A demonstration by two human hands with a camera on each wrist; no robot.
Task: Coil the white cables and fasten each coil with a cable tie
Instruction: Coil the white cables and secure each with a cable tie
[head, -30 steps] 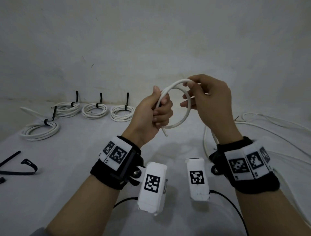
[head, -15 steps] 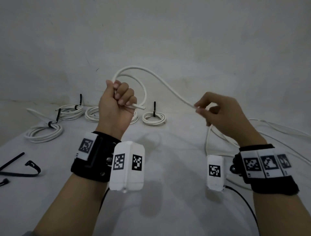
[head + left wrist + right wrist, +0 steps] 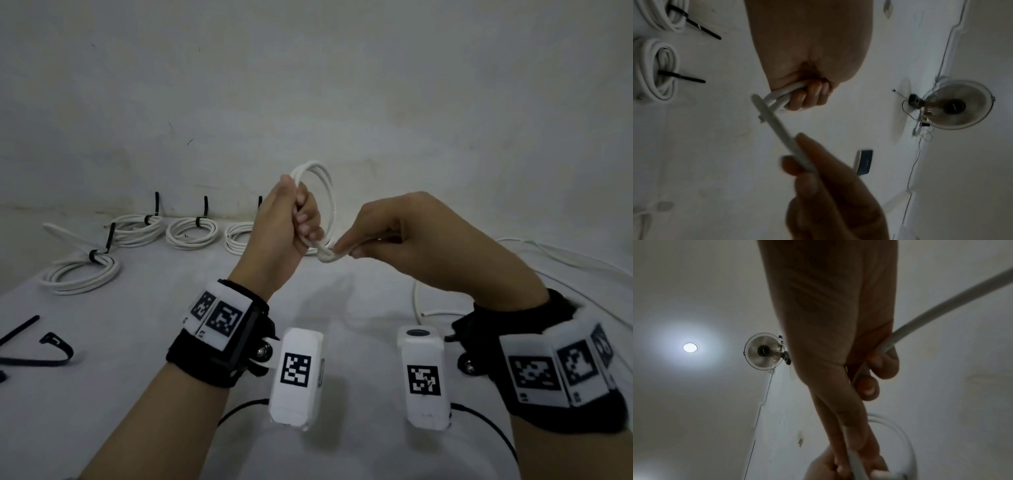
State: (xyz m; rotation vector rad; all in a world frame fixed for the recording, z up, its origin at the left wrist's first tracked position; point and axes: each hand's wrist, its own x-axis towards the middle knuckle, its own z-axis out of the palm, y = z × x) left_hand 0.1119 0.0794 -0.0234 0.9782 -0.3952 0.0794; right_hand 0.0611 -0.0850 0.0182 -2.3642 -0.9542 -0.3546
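My left hand (image 3: 297, 219) is raised above the table and grips a small coil of white cable (image 3: 324, 192) with about two loops standing upright. In the left wrist view its curled fingers (image 3: 809, 95) wrap the strands. My right hand (image 3: 346, 249) pinches the same white cable (image 3: 941, 308) just below the left fist, thumb and forefinger pressed on it. The free length runs back through the right palm and off to the right. Several tied coils (image 3: 191, 233) with black cable ties lie along the back of the table.
Loose black cable ties (image 3: 44, 353) lie at the left edge of the white table (image 3: 137, 342). Uncoiled white cable (image 3: 561, 260) trails across the table's right side. A wall-mounted fan (image 3: 957, 104) and a ceiling light (image 3: 689, 347) appear overhead.
My right hand has swung in from the right to meet the left fist, laying another loop on the coil. The left hand turned and shifted toward the centre.
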